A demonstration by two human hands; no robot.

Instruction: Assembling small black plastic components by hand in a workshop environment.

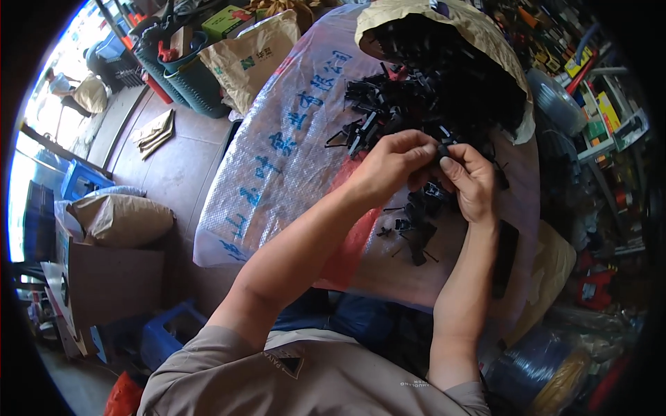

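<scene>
Both my hands meet over the table, fingertips close together on a small black part [442, 148] whose kind I cannot make out. My left hand [397, 161] pinches it from the left, and my right hand [472, 182] closes on it from the right with thumb and forefinger. Beyond and under them spreads a heap of small black parts [395, 100], some with thin metal pins or legs. Several more loose black pieces [416, 225] lie nearer to me, below my hands. The heap runs back to the mouth of a large paper sack [519, 76] lying on its side.
A white woven plastic sheet [277, 166] with blue writing covers the table, a red patch [354, 249] on it. A dark flat object [505, 260] lies by my right forearm. Left stand a paper bag [253, 59], green baskets [191, 87] and a full sack [125, 218]; shelves [603, 118] crowd the right.
</scene>
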